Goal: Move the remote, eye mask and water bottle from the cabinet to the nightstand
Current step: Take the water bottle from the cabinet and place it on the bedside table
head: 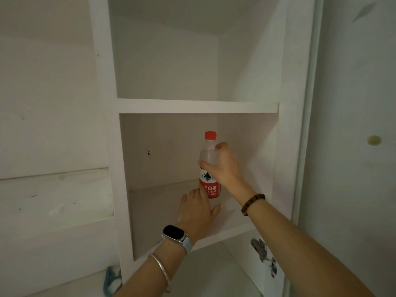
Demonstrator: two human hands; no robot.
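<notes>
Water bottle (209, 168) upright in cabinet (287, 146) compartment, right hand (222, 166) clamped on it, left hand (198, 207) flat, fingers spread, beside its base

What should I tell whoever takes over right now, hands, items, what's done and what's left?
Right hand: wrapped around the water bottle, standing upright on the cabinet shelf.
Left hand: open, flat on the shelf by the bottle's base, holding nothing.
Remote and eye mask: not in view; the nightstand isn't either.
Left: carry the bottle to the nightstand, then check the other two.
</notes>
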